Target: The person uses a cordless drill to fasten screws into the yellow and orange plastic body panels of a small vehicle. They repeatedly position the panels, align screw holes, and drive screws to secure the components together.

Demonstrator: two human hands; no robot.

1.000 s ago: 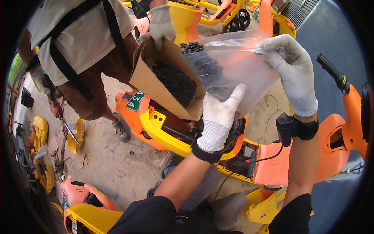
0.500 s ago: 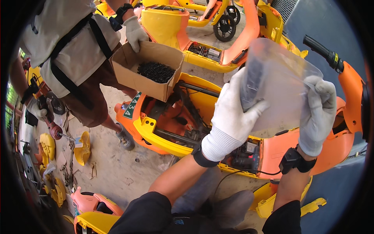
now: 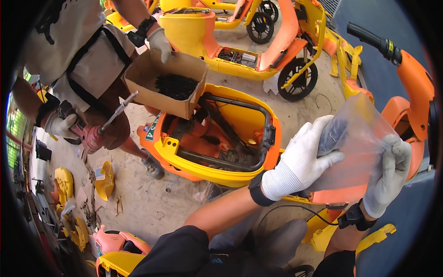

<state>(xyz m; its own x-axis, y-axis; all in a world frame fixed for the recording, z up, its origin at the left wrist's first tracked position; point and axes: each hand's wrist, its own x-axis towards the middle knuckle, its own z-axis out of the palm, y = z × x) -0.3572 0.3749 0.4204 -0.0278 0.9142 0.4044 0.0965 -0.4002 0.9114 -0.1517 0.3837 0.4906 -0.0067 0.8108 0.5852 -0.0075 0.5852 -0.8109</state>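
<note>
A clear plastic bag [image 3: 353,168], with a dark object [image 3: 332,136] inside that I cannot make out, is held up in front of me to the right. White-gloved, my left hand [image 3: 297,161] is closed around the bag's left side, thumb across the dark object. My right hand [image 3: 387,177], also gloved, pinches the bag's right edge. Behind the bag stands an orange and yellow scooter [image 3: 212,175] with its seat compartment uncovered and a black frame tube showing. Its handlebar [image 3: 378,44] rises at the upper right.
At the left a co-worker's gloved hand holds a cardboard box [image 3: 187,108] of small black parts [image 3: 175,87] over the scooter's rear. The other grips a red power drill [image 3: 94,138]. More scooters [image 3: 194,41] stand behind; yellow panels [image 3: 104,180] lie on the floor.
Both my hands and the bag have moved down and to the right. The co-worker's drill has been raised, its bit now pointing up toward the box.
</note>
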